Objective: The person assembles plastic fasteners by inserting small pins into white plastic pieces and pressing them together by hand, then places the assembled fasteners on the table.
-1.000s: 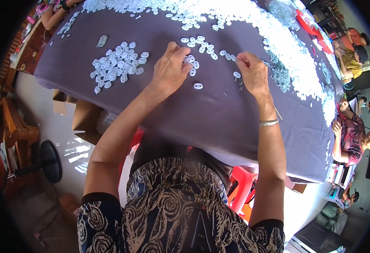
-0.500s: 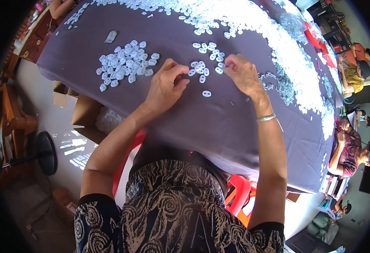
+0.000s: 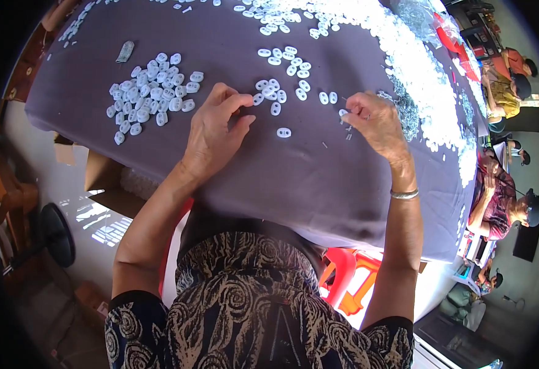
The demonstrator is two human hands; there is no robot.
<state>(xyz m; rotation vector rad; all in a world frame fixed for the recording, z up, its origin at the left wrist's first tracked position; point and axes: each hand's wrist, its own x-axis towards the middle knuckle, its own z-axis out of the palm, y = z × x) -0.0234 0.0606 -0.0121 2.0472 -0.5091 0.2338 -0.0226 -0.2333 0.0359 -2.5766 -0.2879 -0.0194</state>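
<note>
My left hand (image 3: 217, 126) hovers over the dark tablecloth with thumb and forefinger apart. Its forefinger tip lies beside a small cluster of white oval two-holed plastic pieces (image 3: 270, 93). A single such piece (image 3: 283, 132) lies nearer to me. To the right, the fingers of my right hand (image 3: 377, 123) are drawn together in a pinch; what they hold is too small to make out. By those fingertips are a white piece (image 3: 343, 113) and a few tiny metal pins (image 3: 348, 136). Two more white pieces (image 3: 328, 98) sit side by side just left of them.
A heap of white pieces (image 3: 152, 92) is at left, near a small grey object (image 3: 125, 51). Large piles of white pieces (image 3: 417, 92) and metal pins (image 3: 408, 101) cover the far and right side. People (image 3: 497, 190) sit beyond the table. A cardboard box (image 3: 106, 178) stands below its left edge.
My right hand has moved right, from the white pieces to the tiny pins. Two pieces now lie apart from the cluster. The whole view has shifted, and my left hand stays near the cluster.
</note>
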